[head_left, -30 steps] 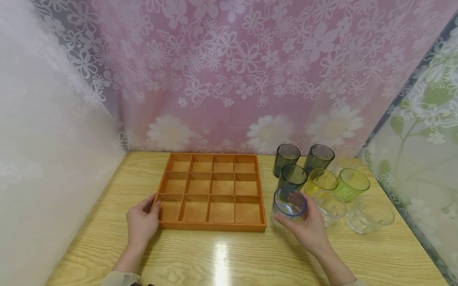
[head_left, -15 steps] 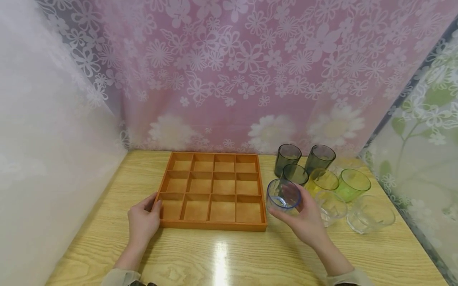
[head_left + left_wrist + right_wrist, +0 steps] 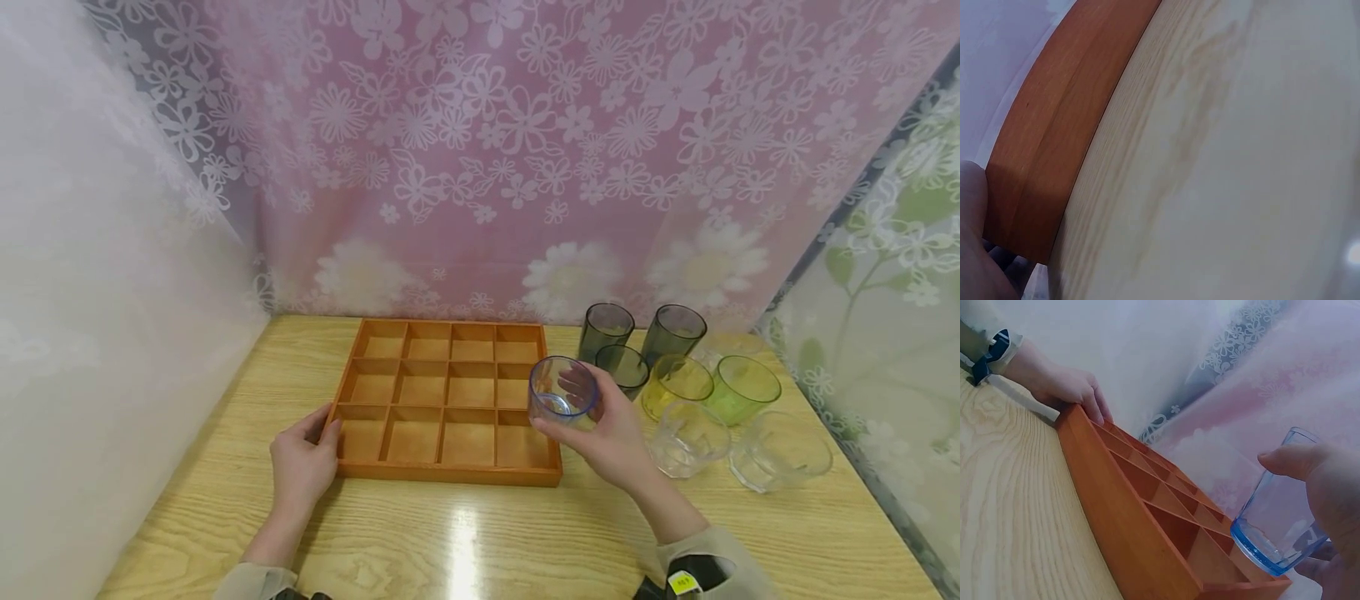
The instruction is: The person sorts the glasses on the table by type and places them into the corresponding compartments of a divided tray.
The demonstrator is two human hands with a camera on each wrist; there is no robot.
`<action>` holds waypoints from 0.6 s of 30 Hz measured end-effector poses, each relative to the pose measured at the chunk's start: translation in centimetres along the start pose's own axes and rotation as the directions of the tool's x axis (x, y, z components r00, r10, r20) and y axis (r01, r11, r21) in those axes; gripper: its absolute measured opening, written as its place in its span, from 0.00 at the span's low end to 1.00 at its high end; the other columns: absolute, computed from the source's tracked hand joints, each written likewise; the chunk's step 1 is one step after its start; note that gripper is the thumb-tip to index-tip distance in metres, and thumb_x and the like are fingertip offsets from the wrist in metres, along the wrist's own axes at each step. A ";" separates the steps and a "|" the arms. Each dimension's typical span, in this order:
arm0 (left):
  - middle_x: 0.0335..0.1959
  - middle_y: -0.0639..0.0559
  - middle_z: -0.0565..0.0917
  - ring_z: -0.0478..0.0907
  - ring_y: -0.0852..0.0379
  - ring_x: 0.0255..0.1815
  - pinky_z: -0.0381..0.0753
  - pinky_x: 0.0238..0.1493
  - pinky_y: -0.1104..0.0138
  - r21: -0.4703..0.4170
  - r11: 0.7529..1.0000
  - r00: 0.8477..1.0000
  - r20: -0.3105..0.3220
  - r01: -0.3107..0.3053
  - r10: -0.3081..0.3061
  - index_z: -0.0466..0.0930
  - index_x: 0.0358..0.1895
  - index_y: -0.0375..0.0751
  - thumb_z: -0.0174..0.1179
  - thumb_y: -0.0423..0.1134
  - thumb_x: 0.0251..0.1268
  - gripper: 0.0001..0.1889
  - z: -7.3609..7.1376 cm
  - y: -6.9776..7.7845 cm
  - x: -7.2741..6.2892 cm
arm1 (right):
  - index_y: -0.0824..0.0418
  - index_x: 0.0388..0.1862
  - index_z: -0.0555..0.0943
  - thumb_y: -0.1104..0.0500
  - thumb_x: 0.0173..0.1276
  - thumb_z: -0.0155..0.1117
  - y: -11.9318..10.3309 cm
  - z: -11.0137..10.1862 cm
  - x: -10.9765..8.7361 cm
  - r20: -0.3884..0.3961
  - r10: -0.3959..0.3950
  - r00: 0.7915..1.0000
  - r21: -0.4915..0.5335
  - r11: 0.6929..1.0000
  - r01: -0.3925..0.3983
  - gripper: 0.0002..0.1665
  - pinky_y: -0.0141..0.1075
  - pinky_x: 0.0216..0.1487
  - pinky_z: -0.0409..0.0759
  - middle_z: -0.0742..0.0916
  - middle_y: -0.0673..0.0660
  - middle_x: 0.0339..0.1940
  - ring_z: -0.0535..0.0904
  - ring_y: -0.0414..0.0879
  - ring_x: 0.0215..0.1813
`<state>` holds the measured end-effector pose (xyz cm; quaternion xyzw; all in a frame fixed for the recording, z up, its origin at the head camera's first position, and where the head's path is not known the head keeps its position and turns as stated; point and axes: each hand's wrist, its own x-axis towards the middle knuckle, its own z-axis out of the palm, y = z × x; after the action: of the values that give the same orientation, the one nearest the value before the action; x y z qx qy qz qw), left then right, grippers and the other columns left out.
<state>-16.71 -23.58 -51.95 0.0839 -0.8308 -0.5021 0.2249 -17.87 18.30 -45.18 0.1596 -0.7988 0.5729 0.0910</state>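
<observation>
My right hand [image 3: 611,433] holds a clear drinking glass [image 3: 553,407] with a blue rim, thumb on one side and fingers on the other. Upright in the head view, the glass overlaps the right column of a wooden compartment tray [image 3: 450,473]. In the right wrist view its blue-tinted base [image 3: 1254,550] hangs over the tray's compartments. At the tray's front left corner my left hand [image 3: 303,458] grips the side wall, with the thumb over the top edge. The left wrist view shows the tray's outer wall [image 3: 1054,137] along the wooden tabletop.
Right of the tray stand dark grey glasses [image 3: 675,337], a yellow glass [image 3: 677,387] and a green glass [image 3: 744,392]. Clear glasses [image 3: 780,454] stand nearer the front. A pink flowered curtain [image 3: 465,167] hangs behind the table, with pale sheets on both sides.
My right hand has carried the blue-rimmed glass leftward and up, from beside the tray to over its right column. The left hand stays on the tray's edge.
</observation>
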 end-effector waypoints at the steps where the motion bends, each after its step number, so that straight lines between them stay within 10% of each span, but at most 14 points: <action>1: 0.52 0.33 0.88 0.86 0.40 0.52 0.75 0.40 0.86 -0.002 1.000 1.000 0.002 0.002 -0.002 0.85 0.60 0.27 0.65 0.26 0.72 0.16 0.0 0.0 0.0 | 0.61 0.78 0.68 0.59 0.58 0.87 -0.1 0.2 0.3 0.005 -0.003 1.000 0.016 1.000 0.002 0.53 0.41 0.67 0.78 0.82 0.57 0.69 0.78 0.57 0.69; 18: 0.53 0.32 0.88 0.86 0.40 0.53 0.75 0.40 0.86 -0.007 1.000 1.000 0.017 0.025 -0.025 0.85 0.61 0.27 0.65 0.27 0.73 0.16 0.0 -0.1 0.0 | 0.60 0.76 0.71 0.61 0.59 0.86 -0.6 3.2 5.6 0.054 -0.066 0.996 0.094 0.994 0.061 0.48 0.49 0.68 0.78 0.81 0.60 0.67 0.79 0.57 0.68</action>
<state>-16.71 -23.68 -52.07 0.0892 -0.8298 -0.5085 0.2119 -22.73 14.23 -43.86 0.2052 -0.7681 0.6014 0.0788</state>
